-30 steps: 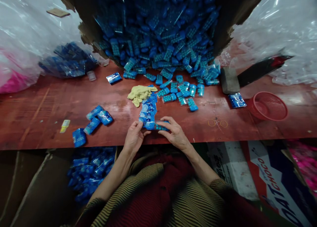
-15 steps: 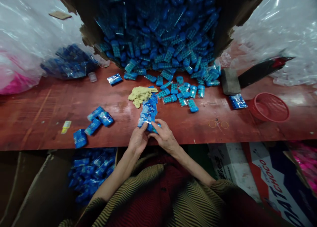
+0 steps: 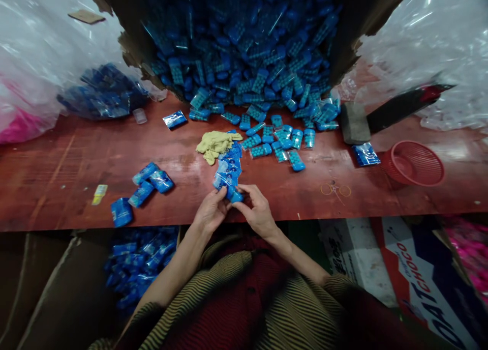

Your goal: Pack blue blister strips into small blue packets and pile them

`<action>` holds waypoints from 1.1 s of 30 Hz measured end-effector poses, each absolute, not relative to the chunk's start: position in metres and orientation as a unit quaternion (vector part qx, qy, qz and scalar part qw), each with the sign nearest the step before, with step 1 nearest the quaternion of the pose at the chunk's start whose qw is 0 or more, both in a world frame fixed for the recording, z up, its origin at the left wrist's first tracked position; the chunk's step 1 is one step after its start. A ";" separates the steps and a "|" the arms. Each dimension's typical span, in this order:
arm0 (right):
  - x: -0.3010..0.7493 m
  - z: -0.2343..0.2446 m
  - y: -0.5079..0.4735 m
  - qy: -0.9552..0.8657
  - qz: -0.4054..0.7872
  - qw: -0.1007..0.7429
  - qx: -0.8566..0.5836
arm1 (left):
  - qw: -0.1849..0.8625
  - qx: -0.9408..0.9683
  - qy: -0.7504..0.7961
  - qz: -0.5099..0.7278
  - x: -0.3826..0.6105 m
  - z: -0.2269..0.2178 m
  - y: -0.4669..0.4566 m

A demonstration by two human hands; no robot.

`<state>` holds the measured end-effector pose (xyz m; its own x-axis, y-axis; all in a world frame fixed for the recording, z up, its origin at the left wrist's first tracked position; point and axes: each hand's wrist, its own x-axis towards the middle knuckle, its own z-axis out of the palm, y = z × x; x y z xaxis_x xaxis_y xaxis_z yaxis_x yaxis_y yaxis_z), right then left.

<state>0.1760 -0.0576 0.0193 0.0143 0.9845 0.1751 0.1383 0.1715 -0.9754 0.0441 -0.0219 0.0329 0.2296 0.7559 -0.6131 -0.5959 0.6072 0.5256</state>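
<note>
Blue pack (image 3: 234,194) between both hands (image 3: 211,211) (image 3: 261,213); lower-right carton (image 3: 421,284) reads "OAT CHOCO".

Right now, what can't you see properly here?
Head view:
Held blue packet: partly hidden by left hand and right hand.
Blue wrappers: partly under the yellow cloth.
Heap of blue containers: back dark, cut off by the top edge.
CHOCO box: end cut off by the bottom edge.

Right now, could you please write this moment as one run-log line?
left hand: holding blue packet; right hand: holding same packet; ahead: yellow cloth, partly over blue wrappers; far right: red basket
</note>
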 end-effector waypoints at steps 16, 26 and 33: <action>0.188 0.025 -0.048 -0.457 0.679 0.484 -0.310 | 0.861 0.140 0.331 0.360 0.037 0.032 -0.024; 0.188 0.039 -0.046 -0.418 0.693 0.474 -0.347 | 0.868 0.164 0.312 0.349 0.042 0.043 -0.032; 0.192 0.043 -0.045 -0.391 0.730 0.463 -0.317 | 0.869 0.163 0.305 0.354 0.042 0.044 -0.036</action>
<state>0.1923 -0.0446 0.0425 -0.3699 0.9236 -0.1005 -0.4280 -0.2655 -0.8639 0.0422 -0.0356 0.0438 0.5632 0.7149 -0.4144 -0.5155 0.6959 0.5000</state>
